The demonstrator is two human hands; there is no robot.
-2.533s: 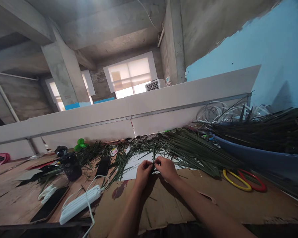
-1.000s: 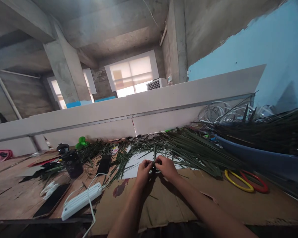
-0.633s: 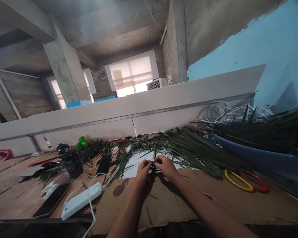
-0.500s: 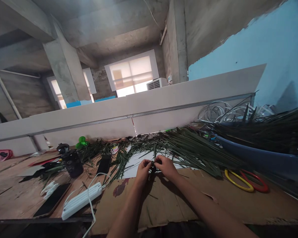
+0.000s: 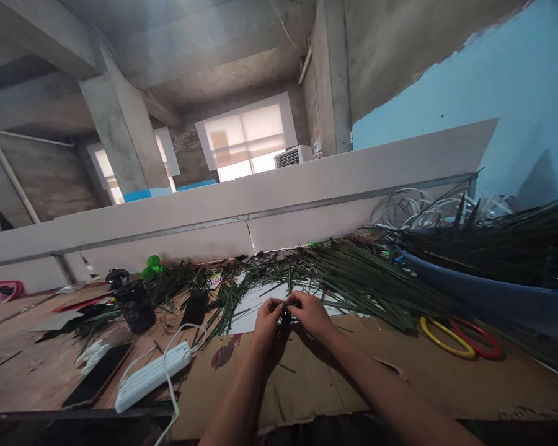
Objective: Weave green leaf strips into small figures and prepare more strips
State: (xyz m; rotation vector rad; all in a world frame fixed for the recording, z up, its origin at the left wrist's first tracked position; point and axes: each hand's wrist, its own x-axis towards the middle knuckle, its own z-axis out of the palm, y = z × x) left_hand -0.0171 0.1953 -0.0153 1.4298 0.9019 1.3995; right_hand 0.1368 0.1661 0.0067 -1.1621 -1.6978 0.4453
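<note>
My left hand (image 5: 266,321) and my right hand (image 5: 310,313) meet over a sheet of brown cardboard (image 5: 353,378). Both pinch a narrow green leaf strip (image 5: 289,289) whose free end stands up between the fingertips; a small dark folded bit sits between the thumbs. Just behind my hands lies a spread pile of long green leaf strips (image 5: 353,279) on a white sheet (image 5: 255,308).
A blue tub (image 5: 483,297) full of dark leaves stands at the right, with yellow and red rings (image 5: 456,339) before it. To the left lie a white power strip (image 5: 151,376), a phone (image 5: 95,376), a black cup (image 5: 134,308) and a green fan (image 5: 151,268). A white partition (image 5: 260,210) closes the back.
My hands have stayed in place, with small finger movements on the leaf strip. The view has shifted slightly.
</note>
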